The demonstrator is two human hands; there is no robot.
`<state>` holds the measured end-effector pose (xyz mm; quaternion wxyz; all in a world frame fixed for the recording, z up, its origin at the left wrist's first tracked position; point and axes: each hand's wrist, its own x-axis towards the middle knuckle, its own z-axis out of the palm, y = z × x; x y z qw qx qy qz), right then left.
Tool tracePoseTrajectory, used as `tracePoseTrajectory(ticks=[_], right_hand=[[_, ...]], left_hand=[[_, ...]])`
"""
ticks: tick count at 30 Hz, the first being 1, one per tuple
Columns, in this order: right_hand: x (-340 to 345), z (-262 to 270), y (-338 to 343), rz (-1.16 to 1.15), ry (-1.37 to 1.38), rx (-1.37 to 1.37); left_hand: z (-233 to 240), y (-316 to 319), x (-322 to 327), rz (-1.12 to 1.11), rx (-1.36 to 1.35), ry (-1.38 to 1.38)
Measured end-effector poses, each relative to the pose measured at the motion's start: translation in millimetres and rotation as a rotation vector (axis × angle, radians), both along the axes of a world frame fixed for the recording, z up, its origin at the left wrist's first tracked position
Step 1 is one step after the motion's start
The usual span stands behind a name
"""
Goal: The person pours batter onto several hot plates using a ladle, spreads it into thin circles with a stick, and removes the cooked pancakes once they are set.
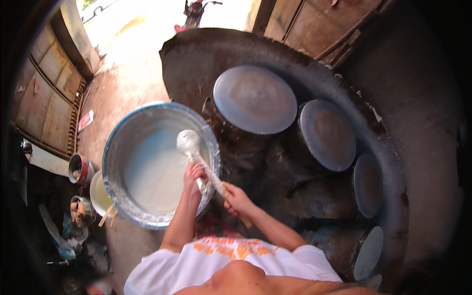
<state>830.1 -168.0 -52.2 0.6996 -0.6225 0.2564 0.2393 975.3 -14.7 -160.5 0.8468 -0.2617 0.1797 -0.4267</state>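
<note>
A large blue tub (107, 147) of pale, creamy batter stands before me on the left. Above its right side is a batter-coated ladle (188, 141) with a long handle. My right hand (238, 201) grips the wooden part of that handle, just right of the rim. Over the tub's inner right side, my left hand (194, 174) is closed around a batter-smeared, light-coloured object (201, 184); its kind is unclear, being partly hidden by the fingers and the ladle handle.
Several round, flat griddles, among them the largest (255, 99), curve along a dark stove structure (206, 44) at my right. Left of the tub are a pale basin (97, 193) with wooden sticks (106, 215) and small buckets (76, 169). A motorbike (194, 14) stands beyond the doorway.
</note>
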Motion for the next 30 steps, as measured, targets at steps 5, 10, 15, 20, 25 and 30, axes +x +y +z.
tracePoseTrajectory(ticks=[5,10,15,20,25,30], right_hand=[[-11,109,18,-0.108,-0.178,0.497],[16,224,15,-0.080,-0.503,0.478],[40,253,28,-0.080,-0.735,0.501],[15,107,48,-0.184,-0.455,0.590],[-12,114,44,-0.197,-0.366,0.511],[-33,159,11,-0.189,-0.619,0.547]], left_hand=[[212,26,-14,0.058,0.120,-0.274],[346,56,19,0.035,0.056,-0.790],[414,63,32,0.117,-0.141,-0.850],[288,85,27,-0.101,-0.040,-0.470],[247,119,6,-0.234,-0.013,-0.270],[333,119,-5,-0.003,0.131,-0.707]])
